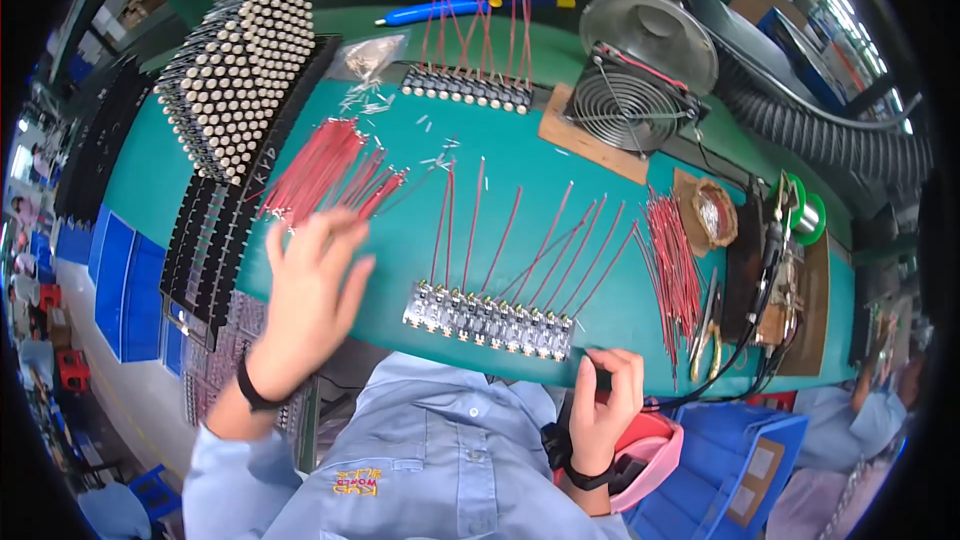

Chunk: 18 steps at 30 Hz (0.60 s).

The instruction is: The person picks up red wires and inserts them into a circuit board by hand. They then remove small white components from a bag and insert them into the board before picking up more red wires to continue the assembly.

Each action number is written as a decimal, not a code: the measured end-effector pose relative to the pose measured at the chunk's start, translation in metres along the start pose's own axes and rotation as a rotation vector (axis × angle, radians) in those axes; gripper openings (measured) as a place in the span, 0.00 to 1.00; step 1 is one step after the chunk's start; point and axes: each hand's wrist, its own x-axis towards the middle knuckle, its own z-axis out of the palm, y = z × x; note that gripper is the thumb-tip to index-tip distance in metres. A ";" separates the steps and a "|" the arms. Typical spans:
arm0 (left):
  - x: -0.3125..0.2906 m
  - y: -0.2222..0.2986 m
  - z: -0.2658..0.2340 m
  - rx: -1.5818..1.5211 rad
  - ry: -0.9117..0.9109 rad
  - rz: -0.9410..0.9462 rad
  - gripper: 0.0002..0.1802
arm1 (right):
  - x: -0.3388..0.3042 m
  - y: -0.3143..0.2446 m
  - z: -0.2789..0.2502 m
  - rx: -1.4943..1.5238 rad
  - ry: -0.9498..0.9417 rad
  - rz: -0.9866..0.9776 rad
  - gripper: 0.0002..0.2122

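My left hand (318,275) is over the near end of a pile of red wires (318,168), slightly blurred. Its fingers are stretched out and the thumb stands apart, with nothing visible in them. In front of me lies a strip of small circuit boards (488,322), with several red wires standing up from its far edge. My right hand (608,402) is at the table's near edge, just off the strip's right end. Its fingers are bent, thumb and forefinger tips close together; whatever they hold, if anything, cannot be made out.
A second wired strip (466,88) lies at the back, beside a blue pen-like tool (435,11). At right are a fan (630,105), a bundle of red wires (672,265), yellow-handled pliers (705,345) and a solder spool (803,208). Stacked parts (245,65) stand back left.
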 end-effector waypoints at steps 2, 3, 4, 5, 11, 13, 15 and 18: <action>-0.034 0.013 0.011 -0.091 -0.040 -0.079 0.18 | 0.003 -0.004 0.005 -0.027 -0.001 -0.023 0.07; -0.045 0.018 0.013 -0.095 -0.043 -0.074 0.18 | 0.005 -0.007 0.007 -0.032 -0.018 -0.066 0.07; -0.052 0.024 0.019 -0.138 -0.027 -0.125 0.19 | 0.004 -0.009 0.008 -0.046 -0.029 -0.111 0.06; -0.057 0.030 0.024 -0.181 -0.010 -0.175 0.19 | 0.000 -0.010 0.008 -0.059 -0.018 -0.111 0.06; -0.072 0.049 0.040 -0.258 0.066 -0.190 0.21 | -0.016 -0.014 0.013 -0.135 0.028 -0.132 0.09; -0.077 0.050 0.044 -0.242 0.059 -0.181 0.21 | -0.020 -0.016 0.015 -0.152 0.049 -0.115 0.09; -0.075 0.050 0.048 -0.244 0.052 -0.162 0.21 | -0.021 -0.018 0.017 -0.151 0.054 -0.123 0.10; -0.073 0.047 0.050 -0.233 0.104 -0.176 0.21 | -0.021 -0.018 0.019 -0.151 0.063 -0.134 0.10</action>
